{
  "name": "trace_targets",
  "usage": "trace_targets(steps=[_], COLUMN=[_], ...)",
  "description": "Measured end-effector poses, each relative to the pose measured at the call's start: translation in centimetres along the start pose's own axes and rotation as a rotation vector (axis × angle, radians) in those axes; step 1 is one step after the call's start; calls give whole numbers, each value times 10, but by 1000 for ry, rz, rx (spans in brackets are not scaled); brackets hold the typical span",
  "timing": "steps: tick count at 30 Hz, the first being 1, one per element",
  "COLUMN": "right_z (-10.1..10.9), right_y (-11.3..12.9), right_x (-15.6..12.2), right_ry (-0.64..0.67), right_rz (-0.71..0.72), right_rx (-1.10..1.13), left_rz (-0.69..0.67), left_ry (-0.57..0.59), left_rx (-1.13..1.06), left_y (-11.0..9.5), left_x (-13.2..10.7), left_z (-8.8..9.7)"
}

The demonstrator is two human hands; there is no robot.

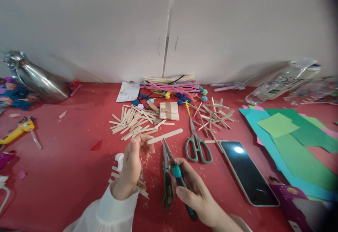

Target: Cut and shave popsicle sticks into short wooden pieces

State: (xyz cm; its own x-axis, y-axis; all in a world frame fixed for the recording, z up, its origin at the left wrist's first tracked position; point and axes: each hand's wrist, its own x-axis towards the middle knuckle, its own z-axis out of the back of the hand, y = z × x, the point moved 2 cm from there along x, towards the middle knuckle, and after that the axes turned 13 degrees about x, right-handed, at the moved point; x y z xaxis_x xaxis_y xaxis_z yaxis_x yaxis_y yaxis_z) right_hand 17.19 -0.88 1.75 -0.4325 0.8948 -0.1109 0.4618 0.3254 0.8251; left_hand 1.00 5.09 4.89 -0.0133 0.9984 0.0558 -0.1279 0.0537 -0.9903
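Note:
My left hand pinches one end of a flat wooden craft stick, which points right and slightly up over the red table. My right hand is closed on the teal and black handles of a pair of cutting pliers. The pliers' open jaws sit just under the stick's near edge. A white sleeve covers my left wrist. Wood shavings and short stick pieces lie under my left hand.
A heap of craft sticks, a block of stacked sticks, green scissors, a phone, coloured paper sheets, pipe cleaners, a plastic bottle, a steel jug and a yellow glue gun lie about.

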Motion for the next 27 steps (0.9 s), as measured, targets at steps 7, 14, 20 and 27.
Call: trace_targets(steps=[7, 14, 20, 27], right_z=[1, 0, -1, -2], right_y=[-1, -3, -3, -2], right_x=[1, 1, 2, 3], right_ry=[-8, -3, -21, -47], right_rz=[20, -1, 11, 13], right_rx=[-12, 33, 19, 13], left_rz=[-1, -31, -28, 1], left_ry=[-4, -52, -74, -84], left_rx=[161, 211, 264, 275], left_y=[-4, -5, -4, -6], left_x=[2, 1, -1, -1], left_z=[1, 1, 2, 2])
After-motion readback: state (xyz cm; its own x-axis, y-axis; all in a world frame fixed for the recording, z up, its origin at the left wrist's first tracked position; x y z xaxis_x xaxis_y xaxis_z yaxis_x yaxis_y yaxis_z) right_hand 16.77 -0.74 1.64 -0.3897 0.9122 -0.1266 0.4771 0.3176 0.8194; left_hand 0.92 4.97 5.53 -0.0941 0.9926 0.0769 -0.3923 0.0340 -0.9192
